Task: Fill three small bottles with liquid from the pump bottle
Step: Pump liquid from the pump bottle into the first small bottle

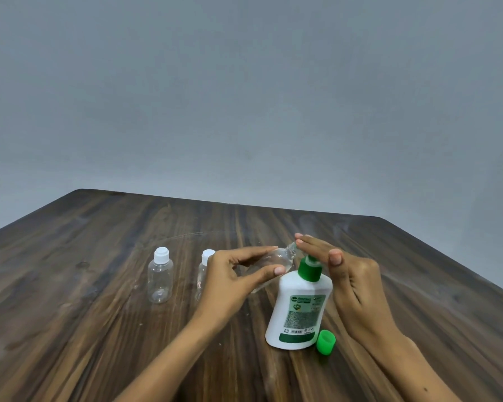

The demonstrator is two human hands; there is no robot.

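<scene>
Pump bottle (299, 309), white with a green collar and a green-and-white label, stands on the wooden table (99, 329) in the lower right of centre of the frame, leaning slightly to the right as the wide lens renders it; the right hand (352, 288) comes in from the lower right edge and rests over its pump head with straight fingers laid across the top, thumb raised beside the collar, nothing clasped in it; the left hand (238, 277) reaches in from the bottom centre and pinches a clear small bottle (276, 261) between thumb and fingers, holding it tilted with its uncapped neck pointing up and to the right, just beside the right hand's fingertips near the pump's outlet; whether the neck touches the spout cannot be told; a green cap (325, 342) lies on the table, touching or just beside the pump bottle's base at its lower right; to the left of centre stand two more clear small bottles with white caps, one upright and in full view (160, 275), the other (203, 274) partly hidden behind the left hand; both look transparent, and any liquid inside cannot be made out; a plain grey wall (244, 97) fills the upper half of the frame.
</scene>
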